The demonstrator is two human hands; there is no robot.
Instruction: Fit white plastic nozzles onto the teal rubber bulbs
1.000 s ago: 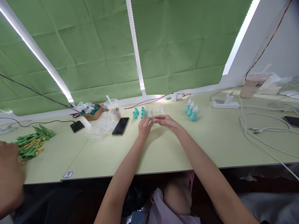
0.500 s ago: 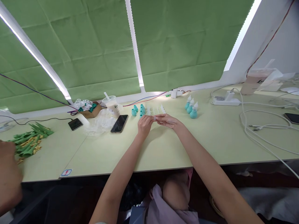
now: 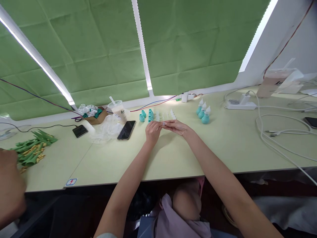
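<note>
My left hand [image 3: 152,131] and my right hand [image 3: 178,127] meet over the pale table [image 3: 173,155], fingertips pinched together on a small clear white part [image 3: 163,123]. Just beyond them lie several teal bulbs [image 3: 146,116] and a row of clear white tips [image 3: 165,116]. Three assembled teal bulbs with white tips [image 3: 203,113] stand to the right of my right hand.
A black phone [image 3: 126,130], crumpled clear plastic [image 3: 106,129], a lidded drink cup [image 3: 119,110] and a small box [image 3: 96,117] lie left. Green parts [image 3: 31,150] and another person's hand [image 3: 10,188] are far left. A power strip [image 3: 241,104] and white cables [image 3: 274,132] are right.
My hands stay pinched on the small part in almost the same spot. The view has shifted slightly; nothing on the table has moved.
</note>
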